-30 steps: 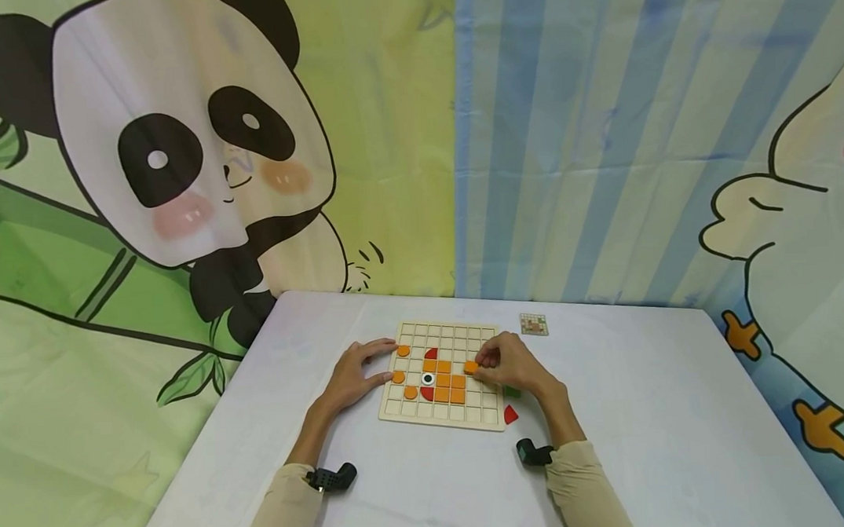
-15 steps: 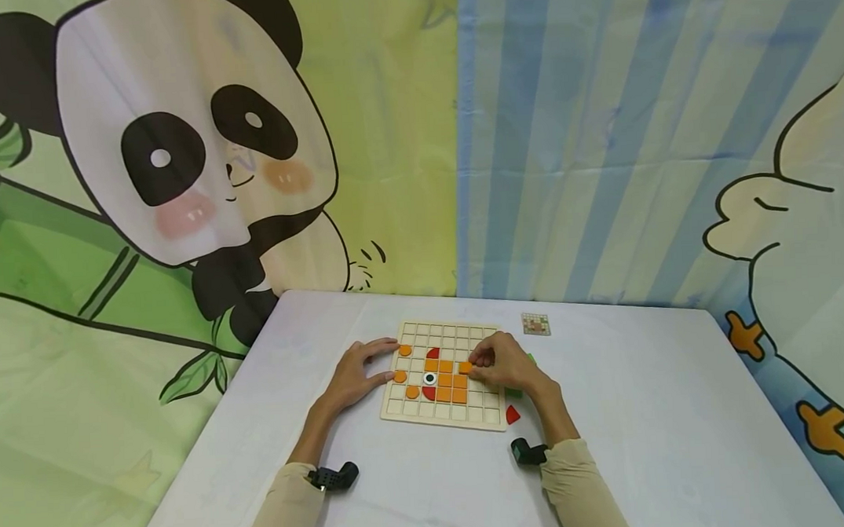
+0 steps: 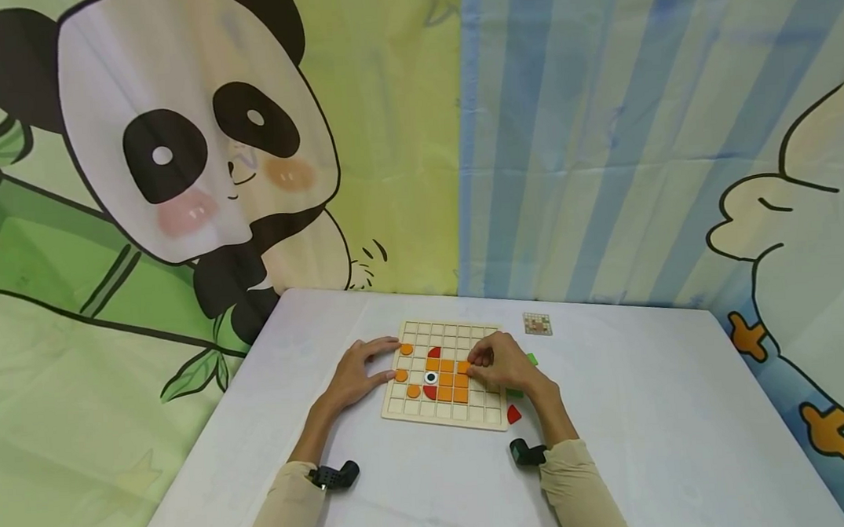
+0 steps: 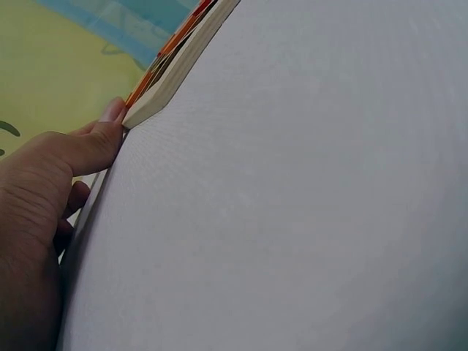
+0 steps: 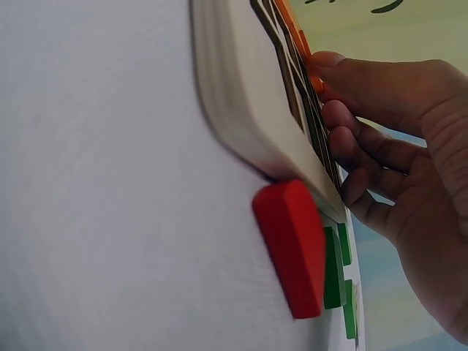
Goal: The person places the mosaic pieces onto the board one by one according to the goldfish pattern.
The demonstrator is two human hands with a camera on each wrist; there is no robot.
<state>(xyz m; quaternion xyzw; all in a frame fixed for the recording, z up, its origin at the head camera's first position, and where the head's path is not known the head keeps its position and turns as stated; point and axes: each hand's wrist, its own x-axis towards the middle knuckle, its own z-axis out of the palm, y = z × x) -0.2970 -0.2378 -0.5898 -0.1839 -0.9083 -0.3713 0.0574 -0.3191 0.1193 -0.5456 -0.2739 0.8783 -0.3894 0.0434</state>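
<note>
A pale wooden grid board (image 3: pixel 407 412) lies on the table, with orange squares (image 3: pixel 444 379), red quarter-round pieces (image 3: pixel 430 392) and a black-and-white eye piece (image 3: pixel 431 378) set in its middle. Between thumb and fingers my right hand (image 3: pixel 506 363) pinches an orange square tile (image 3: pixel 463 367), right at the upper right of the orange group. In the right wrist view the thumb presses this orange tile (image 5: pixel 316 82) low over the board. My left hand (image 3: pixel 352 374) rests at the board's left edge, thumb and fingers spread straight, beside orange discs (image 3: pixel 402 375).
A red piece (image 3: pixel 514 413) lies off the board's right edge. Green pieces (image 5: pixel 334 269) lie beyond it, partly hidden by the right arm. A small pattern card (image 3: pixel 538 324) is at the back right. Curtains with printed animals hang behind the white table (image 3: pixel 655 410).
The right hand has slid the orange tile slightly left, up to the other orange squares on the grid. The left hand stays at the board's edge.
</note>
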